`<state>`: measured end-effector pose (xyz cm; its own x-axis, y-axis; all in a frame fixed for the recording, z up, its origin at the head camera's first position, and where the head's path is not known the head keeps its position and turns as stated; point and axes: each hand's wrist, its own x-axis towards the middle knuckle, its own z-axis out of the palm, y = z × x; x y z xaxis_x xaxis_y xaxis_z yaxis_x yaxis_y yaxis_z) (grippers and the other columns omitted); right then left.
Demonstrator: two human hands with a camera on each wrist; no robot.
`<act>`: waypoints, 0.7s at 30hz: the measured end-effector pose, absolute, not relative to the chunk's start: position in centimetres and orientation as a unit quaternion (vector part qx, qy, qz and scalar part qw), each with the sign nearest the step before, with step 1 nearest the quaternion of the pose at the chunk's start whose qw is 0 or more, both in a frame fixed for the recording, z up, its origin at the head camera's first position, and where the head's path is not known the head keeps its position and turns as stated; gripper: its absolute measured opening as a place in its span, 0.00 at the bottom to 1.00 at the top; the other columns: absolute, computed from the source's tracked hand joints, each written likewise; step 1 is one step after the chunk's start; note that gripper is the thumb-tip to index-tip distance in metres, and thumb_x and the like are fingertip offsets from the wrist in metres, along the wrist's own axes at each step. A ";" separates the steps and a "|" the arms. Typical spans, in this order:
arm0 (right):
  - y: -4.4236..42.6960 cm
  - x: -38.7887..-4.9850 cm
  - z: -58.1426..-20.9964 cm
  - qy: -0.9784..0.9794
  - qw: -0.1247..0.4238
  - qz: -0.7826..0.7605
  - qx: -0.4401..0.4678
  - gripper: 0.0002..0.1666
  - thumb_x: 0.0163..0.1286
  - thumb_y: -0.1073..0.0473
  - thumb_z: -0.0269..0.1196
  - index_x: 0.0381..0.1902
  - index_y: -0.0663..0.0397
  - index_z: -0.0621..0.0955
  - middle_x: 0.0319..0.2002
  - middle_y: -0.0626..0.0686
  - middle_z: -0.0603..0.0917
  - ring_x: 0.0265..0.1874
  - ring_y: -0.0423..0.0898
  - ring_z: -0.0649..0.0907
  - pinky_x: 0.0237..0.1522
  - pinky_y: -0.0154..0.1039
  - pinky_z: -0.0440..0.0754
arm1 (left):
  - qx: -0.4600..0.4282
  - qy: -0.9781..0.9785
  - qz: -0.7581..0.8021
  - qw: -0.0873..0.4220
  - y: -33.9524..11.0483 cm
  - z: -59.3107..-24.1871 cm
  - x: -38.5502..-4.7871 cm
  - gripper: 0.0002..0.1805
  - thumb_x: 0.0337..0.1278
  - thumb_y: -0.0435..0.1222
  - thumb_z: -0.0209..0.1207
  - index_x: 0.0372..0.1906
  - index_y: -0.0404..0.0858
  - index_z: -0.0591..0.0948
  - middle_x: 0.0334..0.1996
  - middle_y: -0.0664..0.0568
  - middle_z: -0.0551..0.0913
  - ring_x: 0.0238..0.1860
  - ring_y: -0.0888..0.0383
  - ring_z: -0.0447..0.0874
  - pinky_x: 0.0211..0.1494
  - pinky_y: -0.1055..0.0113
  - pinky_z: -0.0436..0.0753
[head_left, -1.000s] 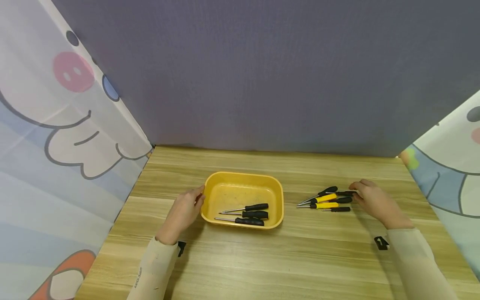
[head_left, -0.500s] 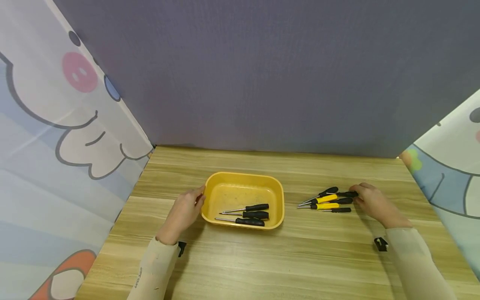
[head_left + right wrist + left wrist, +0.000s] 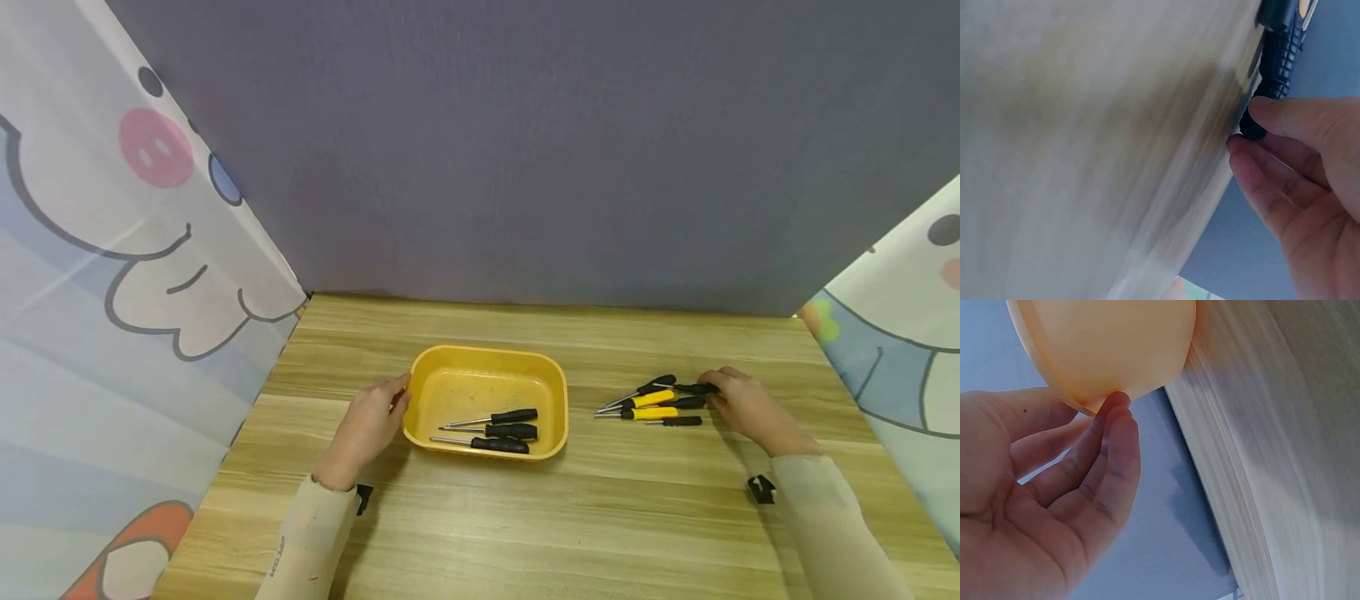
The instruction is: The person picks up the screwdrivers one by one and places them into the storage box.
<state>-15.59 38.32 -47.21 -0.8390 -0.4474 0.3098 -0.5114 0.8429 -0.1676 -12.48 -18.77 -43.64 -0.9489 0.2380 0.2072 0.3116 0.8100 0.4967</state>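
My left hand (image 3: pixel 369 427) pinches the left rim of a yellow plastic tray (image 3: pixel 566 408); in the left wrist view, its fingertips lie against the outer wall (image 3: pixel 1110 344). Three black-handled screwdrivers (image 3: pixel 512 431) lie in the tray's near part, blades to the left. Right of the tray, my right hand (image 3: pixel 753 408) pinches the butt end of a ribbed black screwdriver (image 3: pixel 697 388) at the back of a small pile. That ribbed handle (image 3: pixel 1280 59) shows between thumb and fingers in the right wrist view. Its blade is partly hidden among the other screwdrivers.
The pile also holds yellow-handled screwdrivers (image 3: pixel 656 412) and more black-handled ones, including a small one (image 3: pixel 682 422) nearest me. A wood-grain table (image 3: pixel 562 525) meets a grey panel (image 3: pixel 555 167) behind. Cartoon-printed curtains (image 3: pixel 142 250) hang at both sides.
My right hand has settled slightly lower, with its fingers now at the ribbed screwdriver's handle end, and that handle has shifted a little to the right. My left hand and the tray stay in place.
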 end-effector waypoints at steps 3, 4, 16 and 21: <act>38.3 -15.5 -47.0 -0.950 0.136 0.122 0.252 0.19 0.47 0.80 0.73 0.38 0.69 0.82 0.30 0.60 0.80 0.26 0.59 0.82 0.28 0.55 0.82 | -0.145 -0.948 -0.274 0.069 -18.8 -43.6 -12.4 0.19 0.65 0.26 0.62 0.59 0.23 0.79 0.33 0.45 0.82 0.25 0.59 0.72 0.24 0.70 0.75; 38.3 -15.5 -46.9 -0.950 0.137 0.122 0.252 0.19 0.47 0.80 0.73 0.38 0.69 0.82 0.30 0.60 0.80 0.26 0.59 0.82 0.28 0.55 0.82 | -0.145 -0.948 -0.274 0.070 -18.8 -43.6 -12.4 0.19 0.65 0.26 0.62 0.59 0.23 0.79 0.33 0.45 0.82 0.26 0.59 0.72 0.24 0.70 0.75; 34.4 -14.7 -43.0 -0.950 0.110 0.124 0.264 0.17 0.53 0.75 0.73 0.42 0.69 0.82 0.33 0.57 0.81 0.25 0.47 0.79 0.25 0.44 0.80 | -0.144 -0.950 -0.270 0.068 -18.8 -43.6 -12.4 0.19 0.66 0.26 0.61 0.59 0.23 0.79 0.33 0.44 0.83 0.26 0.59 0.73 0.25 0.70 0.76; 31.8 -14.4 -41.2 -0.947 0.101 0.130 0.274 0.17 0.56 0.73 0.73 0.44 0.68 0.82 0.35 0.57 0.81 0.27 0.46 0.79 0.26 0.43 0.80 | -0.142 -0.949 -0.274 0.065 -18.8 -43.6 -12.4 0.19 0.66 0.27 0.61 0.59 0.24 0.79 0.33 0.45 0.82 0.26 0.59 0.73 0.24 0.70 0.76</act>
